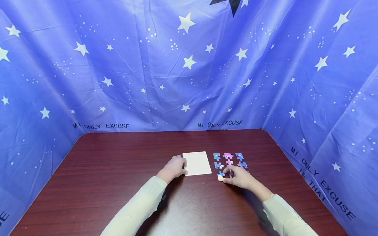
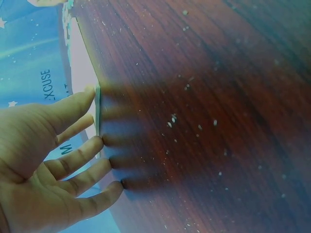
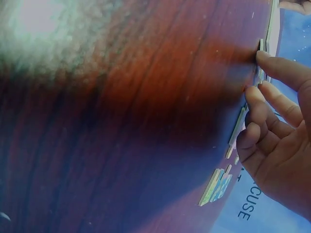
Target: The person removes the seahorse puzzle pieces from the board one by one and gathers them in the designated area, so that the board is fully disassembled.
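Observation:
A white square board [image 1: 197,163] lies flat on the table. At its left edge is my left hand [image 1: 176,166], with the thumb and index fingertip touching the board [image 2: 83,68] in the left wrist view; the other fingertips come down beside that edge. To the right of the board, puzzle pieces [image 1: 228,156] are laid out in rows, blue and pink on top. My right hand [image 1: 240,177] pinches the front-left puzzle piece [image 1: 220,176], blue and cream, between thumb and index finger. This hand hides part of the front row.
The dark red wooden table [image 1: 118,183] stretches around the pieces. A blue curtain [image 1: 165,72] with white stars hangs behind and along both sides. In the right wrist view, puzzle pieces [image 3: 216,187] lie near the curled outer fingers.

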Action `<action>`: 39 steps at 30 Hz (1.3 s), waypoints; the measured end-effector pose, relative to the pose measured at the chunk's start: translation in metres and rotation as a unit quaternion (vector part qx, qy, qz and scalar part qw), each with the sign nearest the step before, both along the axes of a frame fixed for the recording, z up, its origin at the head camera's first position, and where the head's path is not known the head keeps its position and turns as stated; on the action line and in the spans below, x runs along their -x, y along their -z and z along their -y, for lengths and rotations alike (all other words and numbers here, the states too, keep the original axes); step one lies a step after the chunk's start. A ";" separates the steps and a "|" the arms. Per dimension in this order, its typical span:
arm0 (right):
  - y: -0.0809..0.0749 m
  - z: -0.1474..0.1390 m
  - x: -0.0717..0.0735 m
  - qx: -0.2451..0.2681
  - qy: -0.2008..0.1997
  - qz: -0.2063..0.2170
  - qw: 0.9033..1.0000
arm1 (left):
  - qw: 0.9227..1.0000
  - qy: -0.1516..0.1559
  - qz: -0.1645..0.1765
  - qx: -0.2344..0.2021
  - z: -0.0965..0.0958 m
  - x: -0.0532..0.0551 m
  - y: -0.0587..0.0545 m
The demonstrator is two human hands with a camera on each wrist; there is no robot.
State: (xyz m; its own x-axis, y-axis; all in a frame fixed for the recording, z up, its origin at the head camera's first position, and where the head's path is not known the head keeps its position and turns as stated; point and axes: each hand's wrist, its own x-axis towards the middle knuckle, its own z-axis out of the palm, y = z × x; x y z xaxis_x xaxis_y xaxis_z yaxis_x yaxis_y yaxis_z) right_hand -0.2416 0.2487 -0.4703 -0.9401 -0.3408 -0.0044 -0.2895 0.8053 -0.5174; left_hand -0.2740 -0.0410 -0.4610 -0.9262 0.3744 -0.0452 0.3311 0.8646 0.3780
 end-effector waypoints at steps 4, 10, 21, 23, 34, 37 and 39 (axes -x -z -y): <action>0.001 0.000 0.001 -0.008 0.001 0.002 1.000 | 1.000 0.000 0.001 0.000 0.000 0.000 0.000; -0.002 0.001 0.001 -0.006 -0.006 0.008 1.000 | 1.000 -0.002 0.002 -0.002 0.001 0.000 0.000; -0.002 0.002 0.005 0.003 -0.009 0.007 1.000 | 1.000 -0.002 0.004 -0.001 0.001 0.001 0.001; -0.001 0.001 0.006 0.001 -0.010 0.005 1.000 | 1.000 -0.002 0.006 -0.003 0.001 0.001 0.000; -0.002 0.002 0.008 0.020 -0.012 0.008 1.000 | 1.000 0.000 -0.002 -0.012 0.000 -0.001 -0.001; -0.002 0.002 0.008 0.021 -0.010 0.011 1.000 | 1.000 0.001 -0.005 -0.016 0.000 -0.001 -0.001; -0.003 0.002 0.008 0.023 -0.007 0.012 1.000 | 1.000 0.000 -0.005 -0.017 0.001 -0.002 -0.001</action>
State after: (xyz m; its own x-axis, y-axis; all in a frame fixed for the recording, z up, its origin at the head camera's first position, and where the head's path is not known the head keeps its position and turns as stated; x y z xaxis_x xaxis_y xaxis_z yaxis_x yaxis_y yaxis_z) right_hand -0.2500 0.2465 -0.4676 -0.9351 -0.3541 -0.0113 -0.2874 0.7769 -0.5602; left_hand -0.2724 -0.0416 -0.4598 -0.9263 0.3761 -0.0239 0.3352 0.8513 0.4036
